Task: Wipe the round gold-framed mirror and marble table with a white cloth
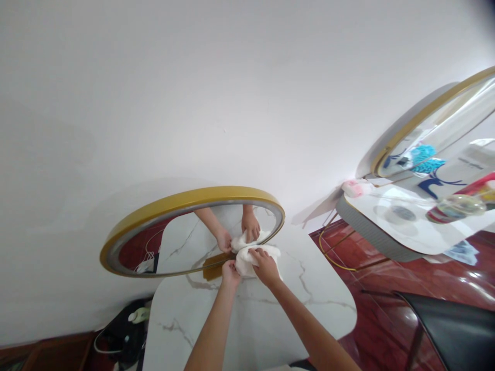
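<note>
A white cloth (246,262) lies bunched on the marble-patterned table (278,319), against the lower edge of a round mirror with a gold frame (193,198). My left hand (231,274) has its fingers closed at the cloth's left edge, beside the mirror's gold base (213,268). On top of the cloth, my right hand (265,265) presses with curled fingers and grips it. The mirror glass reflects both hands and the cloth. The left fingertips are partly hidden.
To the right stands a second white table (386,216) with a plastic cup (456,208) and another gold-framed mirror (417,118). A black chair (452,330) is at the lower right. At lower left, a bottle (139,315) lies on a black bag (122,330).
</note>
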The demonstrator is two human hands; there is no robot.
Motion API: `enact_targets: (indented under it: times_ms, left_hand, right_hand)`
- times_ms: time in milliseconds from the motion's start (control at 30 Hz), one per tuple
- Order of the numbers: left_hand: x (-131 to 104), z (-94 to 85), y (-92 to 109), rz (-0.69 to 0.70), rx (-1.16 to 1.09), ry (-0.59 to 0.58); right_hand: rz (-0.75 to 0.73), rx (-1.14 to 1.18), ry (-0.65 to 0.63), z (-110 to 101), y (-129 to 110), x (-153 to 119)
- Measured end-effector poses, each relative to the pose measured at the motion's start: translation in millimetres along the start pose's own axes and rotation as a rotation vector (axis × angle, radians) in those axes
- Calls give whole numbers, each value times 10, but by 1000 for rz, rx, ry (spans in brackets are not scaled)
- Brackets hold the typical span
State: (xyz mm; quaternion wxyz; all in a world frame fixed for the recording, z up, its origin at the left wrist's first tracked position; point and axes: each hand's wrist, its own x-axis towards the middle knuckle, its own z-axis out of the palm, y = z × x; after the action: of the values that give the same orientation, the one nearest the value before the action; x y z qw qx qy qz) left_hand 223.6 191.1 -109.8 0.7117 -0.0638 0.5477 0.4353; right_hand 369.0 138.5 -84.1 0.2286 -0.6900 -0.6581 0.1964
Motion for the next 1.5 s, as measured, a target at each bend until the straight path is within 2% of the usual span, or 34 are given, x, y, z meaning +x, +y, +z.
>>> enact_targets:
  times_ms: [100, 233, 367, 433, 533, 600, 700, 867, 967, 1133, 1233, 1333, 1500]
  left_hand:
    - [-17, -33, 4, -30, 29, 16]
    - [-58, -74, 36, -43, 36, 6]
    - [-96, -114, 70, -54, 28, -39]
    - [-105, -132, 76, -55, 26, -50]
    - [-107, -150, 71, -51, 26, -56]
    - [-103, -151, 62, -47, 28, -59]
    - [-99, -149, 47, -38, 32, -59]
    - [-114, -274, 86, 31, 10, -26]
    - [-144, -486, 210, 111, -16, 25]
    - [-257, -933, 540, 269, -43, 81]
    - [-363, -1146, 746, 382, -38, 80]
    - [-491, -1286, 948, 505, -32, 49]
    - [-720, -1386, 1275, 772, 96, 3]
  right_hand:
    - [-44, 27, -56, -9, 21, 62]
    - [4, 63, 25, -109, 91, 36]
    - [108, 102, 200, -353, 216, -64]
    - [146, 151, 359, -519, 256, -78]
    - [137, 240, 636, -720, 242, -36]
    - [104, 248, 689, -748, 201, 8]
    - [112, 225, 575, -580, 141, 45]
    - [157, 212, 369, -23, 6, -3]
    - [148, 215, 290, 256, -163, -47]
    - [103, 224, 172, 593, -552, -53]
    - [41, 237, 120, 752, -818, -36]
    - [-69, 255, 62, 851, -1099, -15]
    - [-261, 281, 22, 811, -1566, 47]
